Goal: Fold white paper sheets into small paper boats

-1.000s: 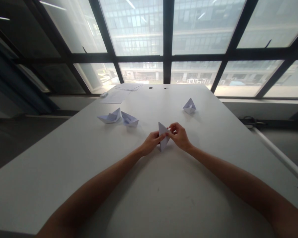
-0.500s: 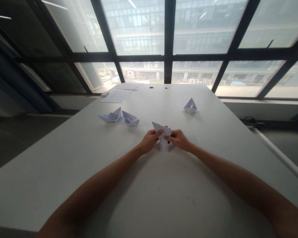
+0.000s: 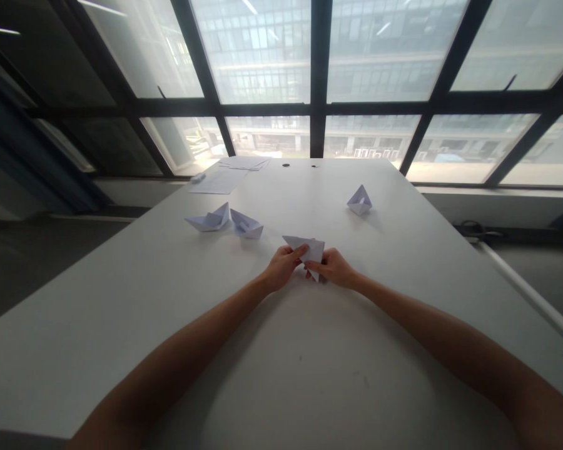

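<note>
We record two bare hands meeting near the centre of the frame over a white table (image 3: 281,381). Between them is a folded white paper (image 3: 315,250), just right of the frame's centre, one sharp corner pointing left and another pointing down toward the tabletop. We cannot tell whether its lower tip touches the table.

Left hand (image 3: 279,269): closed on the paper, thumb laid across its near face, fingers mostly hidden behind. Right hand (image 3: 339,268): likewise closed on the paper, gripping lower down, thumb on the near face beneath the left thumb, some fingertips showing under the sheet. Both forearms reach in from the lower corners of the frame.

Left of centre we note a pointed paper boat (image 3: 209,220) and, just beside it, a second paper boat (image 3: 248,226); we cannot tell whether they touch. Right of centre and farther up, a third paper boat (image 3: 359,202) sits upright, well apart from the others.

Toward the upper left of the tabletop we see flat paper sheets (image 3: 219,183), with a small white object (image 3: 197,179) at their left edge, too small to identify. Dark-framed windows (image 3: 263,56) fill the top of the frame.
</note>
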`<state>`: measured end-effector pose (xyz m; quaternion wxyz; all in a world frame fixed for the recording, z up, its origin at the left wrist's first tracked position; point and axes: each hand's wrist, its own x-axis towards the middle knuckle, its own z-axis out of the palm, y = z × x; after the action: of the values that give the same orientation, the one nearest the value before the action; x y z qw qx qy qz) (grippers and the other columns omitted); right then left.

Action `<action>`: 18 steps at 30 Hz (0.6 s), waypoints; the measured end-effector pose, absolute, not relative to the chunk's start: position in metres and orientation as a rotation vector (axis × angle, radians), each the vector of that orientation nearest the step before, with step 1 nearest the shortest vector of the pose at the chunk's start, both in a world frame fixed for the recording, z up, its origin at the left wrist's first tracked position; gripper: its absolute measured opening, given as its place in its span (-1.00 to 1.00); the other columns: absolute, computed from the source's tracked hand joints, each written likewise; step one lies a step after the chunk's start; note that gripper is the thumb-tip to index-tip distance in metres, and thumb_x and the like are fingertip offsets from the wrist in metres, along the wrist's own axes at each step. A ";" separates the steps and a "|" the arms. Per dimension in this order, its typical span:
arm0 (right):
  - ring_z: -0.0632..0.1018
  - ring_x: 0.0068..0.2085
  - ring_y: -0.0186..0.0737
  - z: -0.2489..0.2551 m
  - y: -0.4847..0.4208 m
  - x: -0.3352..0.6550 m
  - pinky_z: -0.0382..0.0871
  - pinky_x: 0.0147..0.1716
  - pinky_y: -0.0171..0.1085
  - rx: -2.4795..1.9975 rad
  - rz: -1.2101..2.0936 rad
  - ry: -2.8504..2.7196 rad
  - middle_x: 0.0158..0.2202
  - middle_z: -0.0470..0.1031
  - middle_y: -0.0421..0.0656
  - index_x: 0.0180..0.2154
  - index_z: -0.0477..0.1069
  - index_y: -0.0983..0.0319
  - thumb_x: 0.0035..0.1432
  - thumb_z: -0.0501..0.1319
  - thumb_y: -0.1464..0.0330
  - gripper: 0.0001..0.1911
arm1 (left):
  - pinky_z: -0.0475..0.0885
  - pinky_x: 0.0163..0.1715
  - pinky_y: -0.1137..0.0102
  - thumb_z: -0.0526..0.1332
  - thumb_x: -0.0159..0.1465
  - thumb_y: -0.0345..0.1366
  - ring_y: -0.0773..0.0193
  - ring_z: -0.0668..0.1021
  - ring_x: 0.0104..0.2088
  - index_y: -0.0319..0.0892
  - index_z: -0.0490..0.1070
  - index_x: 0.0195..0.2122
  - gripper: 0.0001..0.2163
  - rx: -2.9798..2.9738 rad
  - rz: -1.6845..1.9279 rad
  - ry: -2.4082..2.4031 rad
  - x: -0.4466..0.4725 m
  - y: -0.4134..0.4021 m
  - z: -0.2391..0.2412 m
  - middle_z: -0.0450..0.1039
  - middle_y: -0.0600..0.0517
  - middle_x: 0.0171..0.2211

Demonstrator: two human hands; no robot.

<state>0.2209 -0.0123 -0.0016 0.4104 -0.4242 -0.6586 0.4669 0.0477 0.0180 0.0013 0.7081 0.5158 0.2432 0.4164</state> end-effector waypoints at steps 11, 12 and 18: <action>0.44 -0.59 -0.37 -0.001 -0.010 0.228 0.22 -0.63 -0.40 -1.058 1.302 -1.720 -0.56 0.53 -0.15 -0.47 0.49 0.31 0.09 0.27 0.09 -0.62 | 0.46 -0.23 0.39 0.40 0.16 -0.17 0.24 0.57 -0.28 -0.36 0.58 -0.17 -0.66 0.889 1.249 0.605 0.042 0.035 0.002 0.60 -0.13 -0.26; 0.43 -0.59 -0.38 -0.001 -0.010 0.228 0.22 -0.62 -0.40 -1.053 1.290 -1.721 -0.56 0.52 -0.15 -0.47 0.49 0.30 0.09 0.27 0.09 -0.62 | 0.46 -0.23 0.39 0.39 0.17 -0.17 0.24 0.57 -0.28 -0.36 0.58 -0.16 -0.66 0.885 1.256 0.611 0.041 0.037 0.002 0.60 -0.14 -0.25; 0.40 -0.59 -0.40 0.001 -0.010 0.229 0.20 -0.62 -0.41 -1.077 1.255 -1.727 -0.59 0.48 -0.18 -0.48 0.48 0.30 0.10 0.26 0.12 -0.64 | 0.46 -0.07 0.30 0.26 0.32 -0.13 0.17 0.60 -0.12 -0.32 0.54 -0.12 -0.69 0.832 1.321 0.648 0.036 0.044 -0.001 0.57 -0.22 -0.08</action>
<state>0.2293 -0.0097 0.0007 0.3662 -0.4191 -0.6720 0.4884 0.0360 0.0438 -0.0010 0.6634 0.3684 0.2866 0.5848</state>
